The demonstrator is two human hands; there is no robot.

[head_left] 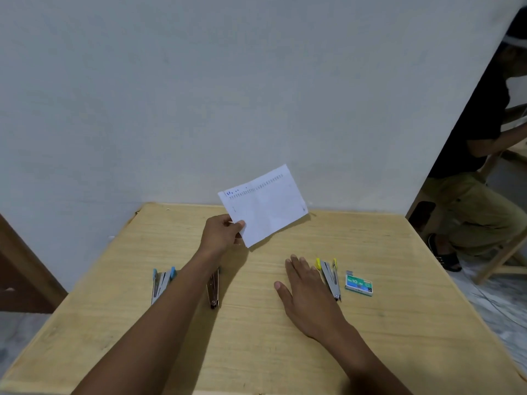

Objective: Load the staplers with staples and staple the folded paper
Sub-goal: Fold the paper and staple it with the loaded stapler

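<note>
While left hand pinches folded paper above table, right hand rests flat, released, beside yellow stapler

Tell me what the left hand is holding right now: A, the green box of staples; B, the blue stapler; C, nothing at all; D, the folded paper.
D: the left hand pinches the folded paper by its near corner and holds it up, while the blue stapler and the box of staples lie on the table.
</note>
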